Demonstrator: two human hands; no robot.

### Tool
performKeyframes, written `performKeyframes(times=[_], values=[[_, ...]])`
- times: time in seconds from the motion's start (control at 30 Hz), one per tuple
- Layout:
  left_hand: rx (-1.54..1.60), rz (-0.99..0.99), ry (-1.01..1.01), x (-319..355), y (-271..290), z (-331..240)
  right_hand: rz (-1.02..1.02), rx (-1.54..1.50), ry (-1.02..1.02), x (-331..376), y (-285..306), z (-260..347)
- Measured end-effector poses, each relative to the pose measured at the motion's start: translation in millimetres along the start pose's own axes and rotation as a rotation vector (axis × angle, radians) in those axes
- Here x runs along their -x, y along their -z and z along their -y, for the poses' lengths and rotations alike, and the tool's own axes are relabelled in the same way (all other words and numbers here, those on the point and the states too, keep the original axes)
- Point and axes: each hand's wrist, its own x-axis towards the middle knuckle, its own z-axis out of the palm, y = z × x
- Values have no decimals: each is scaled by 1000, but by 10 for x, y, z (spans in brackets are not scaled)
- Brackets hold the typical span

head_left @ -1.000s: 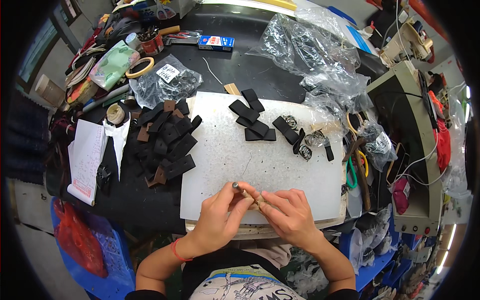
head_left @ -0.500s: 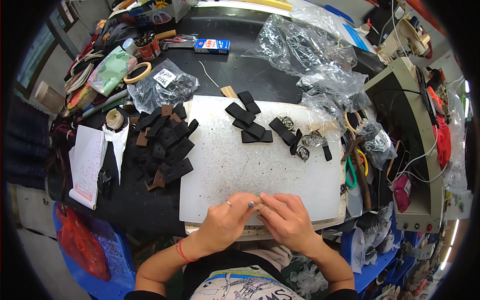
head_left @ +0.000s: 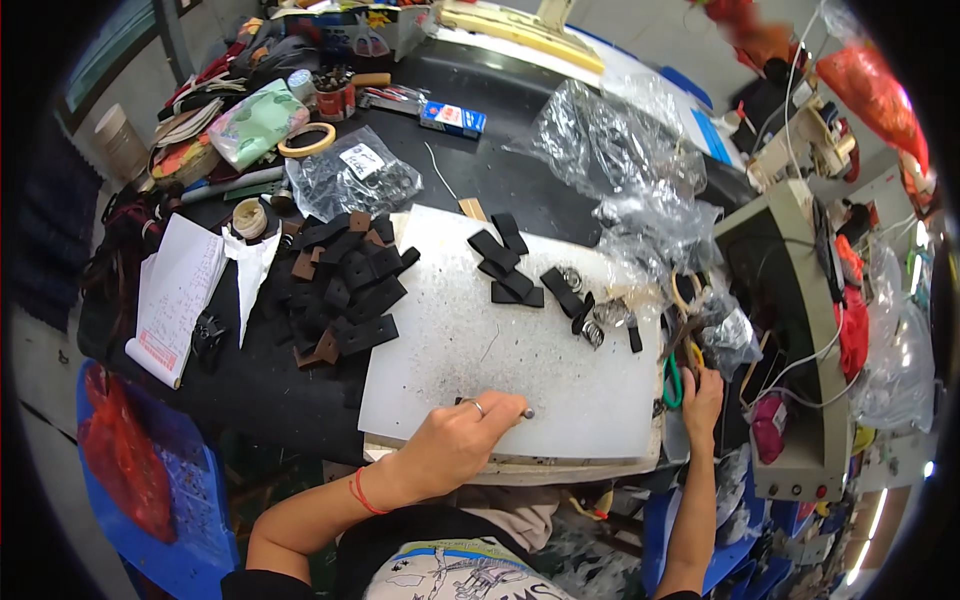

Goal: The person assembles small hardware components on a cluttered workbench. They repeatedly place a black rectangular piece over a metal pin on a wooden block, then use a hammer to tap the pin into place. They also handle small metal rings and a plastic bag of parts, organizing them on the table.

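Note:
My left hand (head_left: 462, 436) is closed over the near part of the white board (head_left: 590, 410), pinching a small piece with a round grey metal end (head_left: 528, 413). A ring is on one finger, and the rest of the piece is hidden. Beyond the board's right edge, my right hand (head_left: 703, 402) curls around the handle of a brown hammer (head_left: 688, 328); its fingers cover most of the handle. Scissors with green grips (head_left: 672, 382) lie right beside it. Folded black straps (head_left: 497, 252) and metal rings (head_left: 592, 334) rest on the board's far half.
A heap of black and brown strap pieces (head_left: 345, 290) lies left of the board, near an open notebook (head_left: 180, 295). Clear plastic bags (head_left: 620, 140) spread along the far right. A grey machine housing (head_left: 800, 400) stands at the right.
My right hand has left the small piece and moved right to the hammer. My left hand keeps the piece and has shifted slightly. The view has turned, so the scene sits differently.

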Motion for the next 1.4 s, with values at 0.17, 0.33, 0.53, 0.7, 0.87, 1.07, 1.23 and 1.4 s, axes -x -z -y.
performKeyframes(times=[0.17, 0.33, 0.53, 0.7, 0.87, 1.07, 1.23, 1.4], values=[[15, -50, -89, -31, -64, 38, -156, -145, -64, 85, 419, 318], [-24, 16, -68, -31, -9, 20, 38, -751, -188, 275, 1279, 1376], [-45, 7, -83, -61, -49, 17, 187, -406, 494, 206, 1400, 1886], [-70, -11, -111, -48, -45, 56, 326, -255, 317, 166, 1444, 1965], [-26, -63, -43, -6, -67, 27, 484, -225, 477, 341, 1220, 1980], [67, -219, 97, 21, -118, 62, 510, -222, 481, 429, 1171, 2061], [544, -363, 382, -22, 123, 59, 505, -148, 513, 408, 1239, 2111], [552, -154, 371, 86, 328, 10, 588, -129, 463, 378, 1316, 2171]])
